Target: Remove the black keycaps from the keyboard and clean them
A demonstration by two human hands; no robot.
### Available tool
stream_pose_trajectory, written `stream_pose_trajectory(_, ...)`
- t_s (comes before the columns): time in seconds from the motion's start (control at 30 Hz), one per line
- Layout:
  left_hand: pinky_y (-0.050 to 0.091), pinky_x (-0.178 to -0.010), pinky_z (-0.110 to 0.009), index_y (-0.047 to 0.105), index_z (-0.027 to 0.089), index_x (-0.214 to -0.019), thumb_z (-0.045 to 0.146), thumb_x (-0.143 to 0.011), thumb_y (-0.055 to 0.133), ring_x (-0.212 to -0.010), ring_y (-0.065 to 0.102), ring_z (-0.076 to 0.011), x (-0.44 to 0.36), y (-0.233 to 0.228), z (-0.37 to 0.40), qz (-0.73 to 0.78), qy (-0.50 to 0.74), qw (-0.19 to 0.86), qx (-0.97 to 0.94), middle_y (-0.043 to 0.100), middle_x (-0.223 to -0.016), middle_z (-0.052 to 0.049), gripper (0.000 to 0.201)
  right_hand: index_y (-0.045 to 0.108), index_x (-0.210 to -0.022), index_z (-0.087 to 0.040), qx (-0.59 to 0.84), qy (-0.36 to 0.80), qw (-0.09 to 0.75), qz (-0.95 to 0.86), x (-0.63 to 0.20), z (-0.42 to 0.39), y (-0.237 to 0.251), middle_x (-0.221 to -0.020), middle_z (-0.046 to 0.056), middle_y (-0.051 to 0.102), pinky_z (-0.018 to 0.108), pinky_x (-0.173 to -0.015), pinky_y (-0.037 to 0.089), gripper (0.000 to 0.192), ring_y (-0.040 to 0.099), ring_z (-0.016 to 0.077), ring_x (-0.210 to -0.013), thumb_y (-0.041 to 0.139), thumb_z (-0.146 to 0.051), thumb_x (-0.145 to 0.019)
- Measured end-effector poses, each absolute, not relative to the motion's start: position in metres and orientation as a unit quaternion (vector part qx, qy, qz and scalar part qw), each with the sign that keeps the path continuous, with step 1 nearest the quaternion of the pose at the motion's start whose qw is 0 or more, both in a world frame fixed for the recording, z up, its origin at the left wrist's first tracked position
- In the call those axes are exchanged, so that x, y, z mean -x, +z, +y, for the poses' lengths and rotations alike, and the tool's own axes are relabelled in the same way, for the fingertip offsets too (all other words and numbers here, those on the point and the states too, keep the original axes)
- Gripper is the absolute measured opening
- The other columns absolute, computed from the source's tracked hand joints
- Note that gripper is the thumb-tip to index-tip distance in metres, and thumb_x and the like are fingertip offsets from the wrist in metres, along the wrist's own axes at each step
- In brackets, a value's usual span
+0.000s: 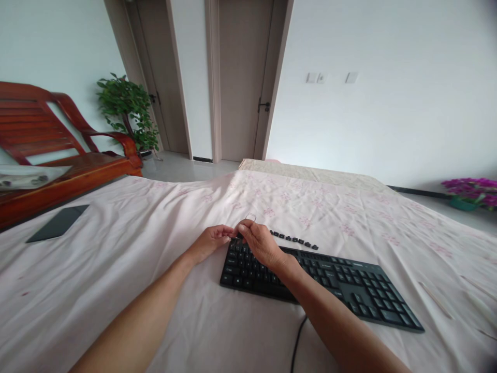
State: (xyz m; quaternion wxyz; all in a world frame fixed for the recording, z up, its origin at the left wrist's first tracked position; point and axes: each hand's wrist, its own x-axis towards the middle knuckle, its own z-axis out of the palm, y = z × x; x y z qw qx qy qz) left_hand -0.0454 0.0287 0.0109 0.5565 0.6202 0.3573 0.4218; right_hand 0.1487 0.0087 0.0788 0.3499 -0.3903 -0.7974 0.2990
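A black keyboard [341, 290] lies at a slant on the pink-flowered cloth. Over its top left corner, my right hand [258, 241] is closed on a wire keycap puller [250, 216], whose thin loop sticks out past the fingers. My left hand [212, 241] is at the same corner, its fingertips drawn together and meeting the right hand's fingers. Whatever lies between those fingertips is too small and covered to make out. Behind the keyboard's back edge, several loose black keycaps [295, 240] sit in a row, partly hidden by my right hand.
A dark flat phone-like slab [58, 224] lies on the cloth [155, 269] at left. Thin sticks [437, 300] lie at right. The keyboard's cable [298, 342] runs toward me. Beyond are a wooden bench [70, 155], a green plant [126, 106] and purple flowers [471, 187].
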Motion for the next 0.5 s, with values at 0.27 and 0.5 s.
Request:
stream_pose_trajectory(0.27, 0.04, -0.086, -0.03, 0.065, 0.015, -0.094, 0.028, -0.076, 0.066, -0.09, 0.06, -0.0177, 0.046, 0.011, 0.03, 0.345, 0.421, 0.561, -0.623, 0.068, -0.09, -0.003, 0.022, 0.061, -0.082, -0.018, 0.364, 0.262, 0.312, -0.838, -0.14, 0.012, 0.076, -0.075, 0.0, 0.062, 0.022, -0.069, 0.04, 0.034, 0.055, 0.0106, -0.069, 0.034, -0.032, -0.098)
stream_pose_trajectory(0.5, 0.041, -0.089, -0.033, 0.065, 0.012, -0.098, 0.03, -0.077, 0.066, -0.094, 0.059, -0.0203, 0.048, 0.007, 0.031, 0.347, 0.409, 0.564, -0.628, 0.068, -0.092, -0.007, 0.027, 0.057, -0.079, -0.019, 0.348, 0.186, 0.286, -0.873, -0.129, 0.02, 0.066, -0.075, 0.002, 0.062, 0.024, -0.071, 0.042, 0.031, 0.058, 0.013, -0.071, 0.032, -0.024, -0.098)
